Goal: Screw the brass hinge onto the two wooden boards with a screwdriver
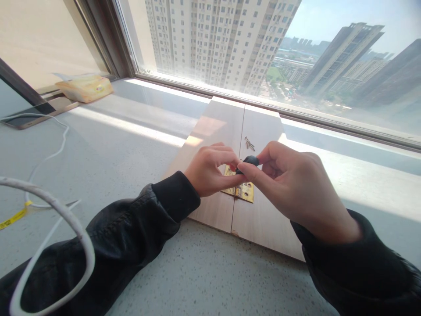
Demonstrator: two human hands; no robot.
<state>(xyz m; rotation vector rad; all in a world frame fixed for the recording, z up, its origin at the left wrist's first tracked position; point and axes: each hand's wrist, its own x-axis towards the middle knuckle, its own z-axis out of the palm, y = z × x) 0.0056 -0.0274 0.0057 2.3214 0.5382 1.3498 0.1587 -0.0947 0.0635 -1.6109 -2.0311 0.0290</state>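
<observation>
Between my two hands is a small black rounded piece (250, 160), too much covered by fingers to tell its kind. My right hand (292, 184) pinches it between thumb and fingertips. From the other side, the thumb and index finger of my left hand (212, 169) close on its left end. Just below lies a brass-coloured hinge (245, 192) with screw holes, spanning the seam between two pale wooden boards, the left board (213, 210) and the right board (263, 224); my hands partly cover it. A few loose screws (250, 144) rest on the right board beyond my fingers.
The boards lie on a speckled stone sill (184, 263) against a window frame (184, 85). Far left are a pack of tissues (87, 87) and a phone (26, 120). A white cable (83, 245) with a yellow tag (15, 218) loops over my left sleeve.
</observation>
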